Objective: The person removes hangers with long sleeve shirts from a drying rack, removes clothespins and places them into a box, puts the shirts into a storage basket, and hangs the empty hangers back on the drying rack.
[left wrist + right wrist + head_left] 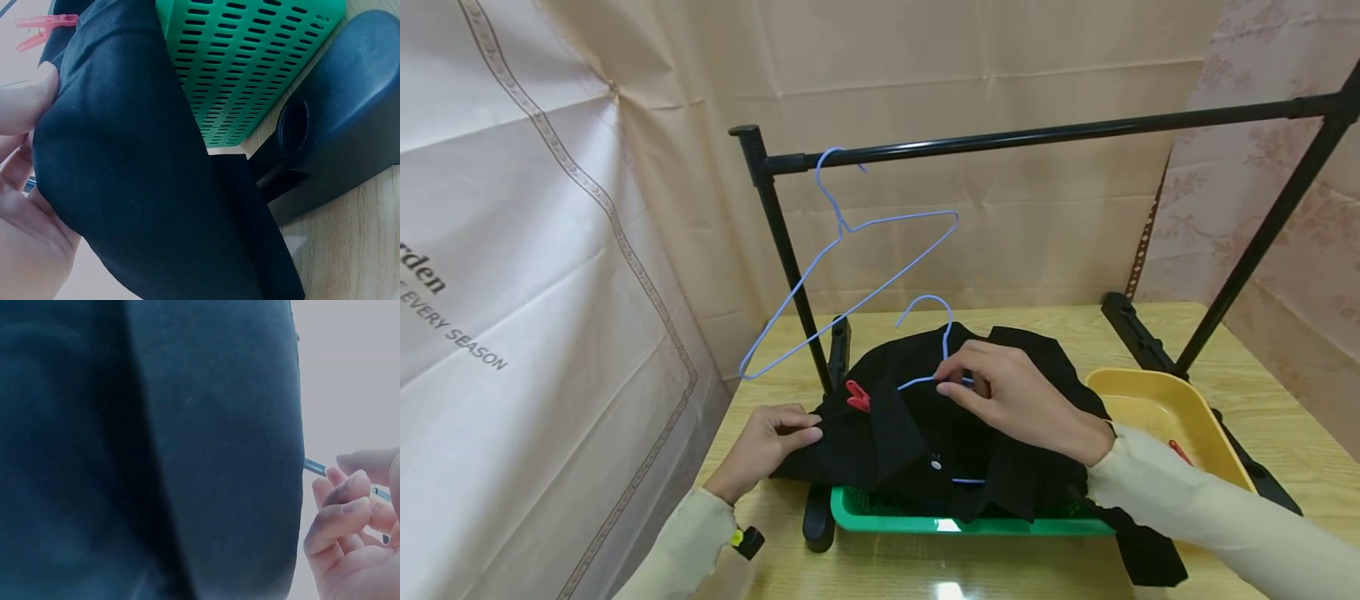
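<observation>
A black garment with a collar and a white button [936, 465] lies over the green basket. My left hand [758, 446] pinches the garment's left part [842, 454] between thumb and fingers. In the left wrist view the dark cloth [137, 162] hangs down from that hand [31, 212]. My right hand [1015, 396] pinches a blue hanger [947, 333] just below its hook. Most of this hanger is hidden inside the garment. A red clothespin [857, 397] is on the cloth near the hanger's left arm. In the right wrist view, cloth [225, 456] covers much of the picture.
Another blue hanger [880, 218] hangs from the black rack bar [1037, 135] at its left end. The green basket [977, 526] stands beneath the garment. At the right is a yellow tray [1138, 400] holding a red clothespin [1180, 452]. Rack feet [818, 517] flank the basket.
</observation>
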The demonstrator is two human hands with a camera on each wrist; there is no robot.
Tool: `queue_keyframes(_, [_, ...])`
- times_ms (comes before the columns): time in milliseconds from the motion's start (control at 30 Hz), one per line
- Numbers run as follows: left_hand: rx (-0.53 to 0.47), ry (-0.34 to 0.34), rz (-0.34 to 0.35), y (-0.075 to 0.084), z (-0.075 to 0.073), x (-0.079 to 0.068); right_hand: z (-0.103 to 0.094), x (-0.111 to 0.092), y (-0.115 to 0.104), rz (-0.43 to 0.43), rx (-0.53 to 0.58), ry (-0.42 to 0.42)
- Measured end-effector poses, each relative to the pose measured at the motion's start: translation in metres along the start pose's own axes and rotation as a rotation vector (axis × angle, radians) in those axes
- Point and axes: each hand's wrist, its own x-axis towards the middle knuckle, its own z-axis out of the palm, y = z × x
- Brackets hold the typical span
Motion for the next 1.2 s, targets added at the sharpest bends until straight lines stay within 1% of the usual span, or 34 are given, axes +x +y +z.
queue_keyframes(200, [0.009, 0.01, -0.014, -0.001, 0.0, 0.001, 0.007, 0.014, -0.01, -0.044, 0.006, -0.047])
queue_keyframes(333, [-0.002, 0.014, -0.017, 0.0, 0.0, 0.002, 0.014, 0.026, -0.018, -0.027, 0.011, -0.117])
queue_keyframes(433, [-0.01, 0.016, -0.024, 0.002, 0.001, 0.001, 0.02, 0.033, -0.023, -0.011, -0.012, -0.178])
queue_keyframes(533, [-0.004, 0.014, -0.018, 0.002, 0.001, 0.001, 0.027, 0.039, -0.026, -0.009, -0.045, -0.212])
queue_keyframes(733, [0.01, 0.007, 0.001, 0.0, 0.0, 0.003, 0.039, 0.048, -0.03, 0.001, -0.08, -0.243])
queue_keyframes(933, [0.003, -0.005, 0.023, 0.002, 0.0, 0.002, 0.05, 0.053, -0.032, 0.0, -0.117, -0.271])
queue_keyframes(1200, [-0.002, 0.001, -0.006, 0.004, 0.0, 0.001, 0.061, 0.059, -0.035, 0.002, -0.149, -0.267])
